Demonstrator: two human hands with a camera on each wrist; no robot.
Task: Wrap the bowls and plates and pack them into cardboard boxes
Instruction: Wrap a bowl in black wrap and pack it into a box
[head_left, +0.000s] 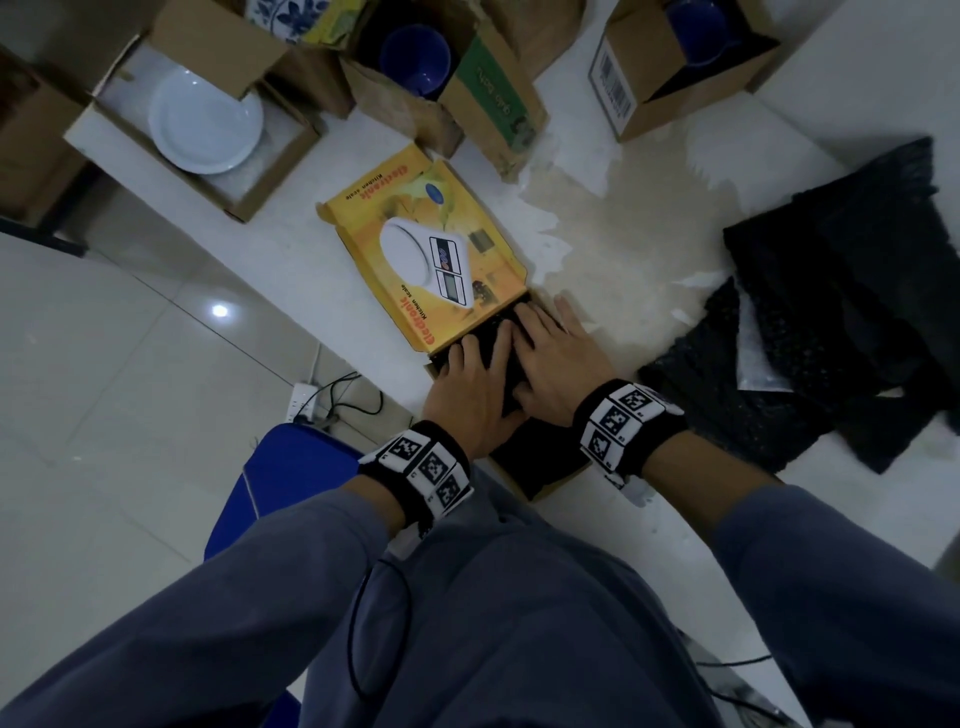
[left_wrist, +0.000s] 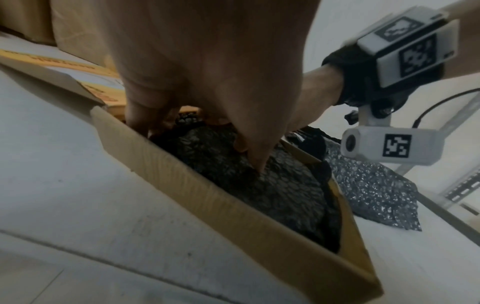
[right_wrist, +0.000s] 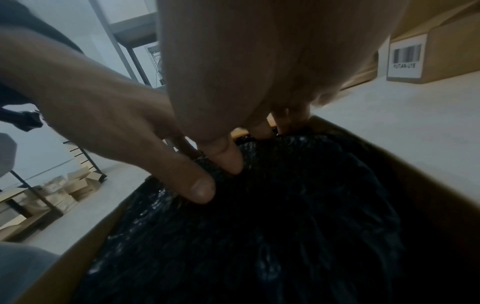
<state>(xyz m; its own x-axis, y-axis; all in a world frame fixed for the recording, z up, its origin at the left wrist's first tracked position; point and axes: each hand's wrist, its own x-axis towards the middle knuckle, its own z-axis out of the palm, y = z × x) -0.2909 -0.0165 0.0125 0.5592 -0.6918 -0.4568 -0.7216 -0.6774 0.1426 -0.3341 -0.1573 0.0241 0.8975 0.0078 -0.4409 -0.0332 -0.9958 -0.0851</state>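
A bundle wrapped in black bubble wrap lies inside an open yellow kitchen-scale box with a brown wall. What the wrap covers is hidden. My left hand lies flat on the bundle's left part, fingers straight and reaching into the box. Beside it my right hand presses on the right part, its fingertips at the far inner edge. Neither hand grips anything.
A white plate sits in an open carton at the back left. Blue bowls stand in two other cartons at the back. Loose black bubble wrap sheets lie to the right. A blue chair is below left.
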